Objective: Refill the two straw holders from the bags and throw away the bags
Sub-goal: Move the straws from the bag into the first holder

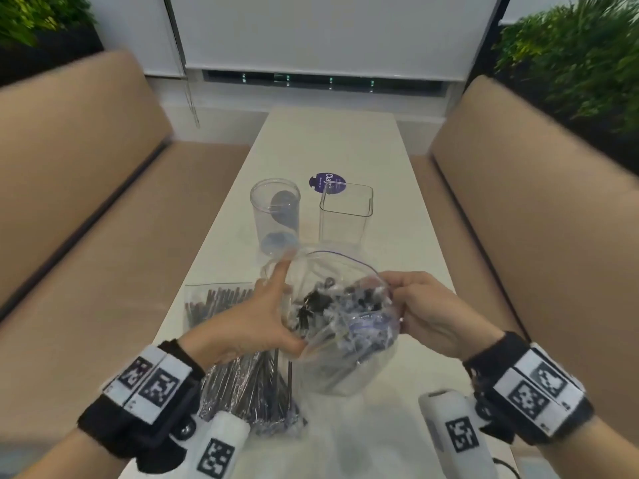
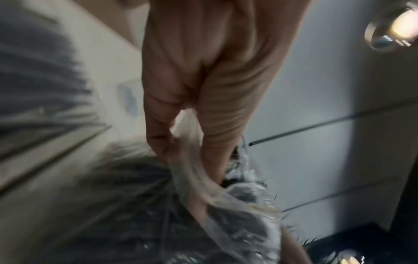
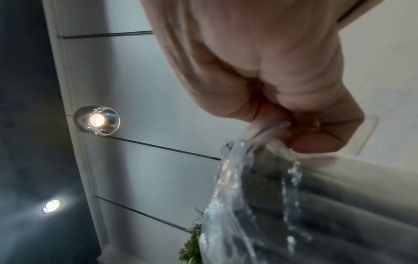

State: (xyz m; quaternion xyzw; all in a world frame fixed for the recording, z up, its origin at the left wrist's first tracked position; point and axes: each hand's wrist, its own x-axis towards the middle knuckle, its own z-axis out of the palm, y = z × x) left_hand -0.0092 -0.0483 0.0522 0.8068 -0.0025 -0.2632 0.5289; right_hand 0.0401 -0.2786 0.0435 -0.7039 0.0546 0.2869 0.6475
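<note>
I hold a clear zip bag of wrapped dark straws (image 1: 340, 316) upright over the near part of the white table (image 1: 332, 143), its mouth pulled open. My left hand (image 1: 266, 312) grips the mouth's left side, index finger lying along the rim; the left wrist view shows this hand (image 2: 181, 137) pinching the bag's film (image 2: 237, 223). My right hand (image 1: 394, 292) pinches the right rim, and the right wrist view shows it (image 3: 294, 128) nipping the zip edge of the bag (image 3: 248, 205). Beyond the bag stand a round clear holder (image 1: 275, 216) and a square clear holder (image 1: 345, 216), with no straws in them.
A second bag of dark straws (image 1: 235, 344) lies flat on the table under my left wrist. A purple round label (image 1: 327, 183) lies behind the holders. Tan bench seats (image 1: 86, 209) run along both long sides of the narrow table; plants stand in the far corners.
</note>
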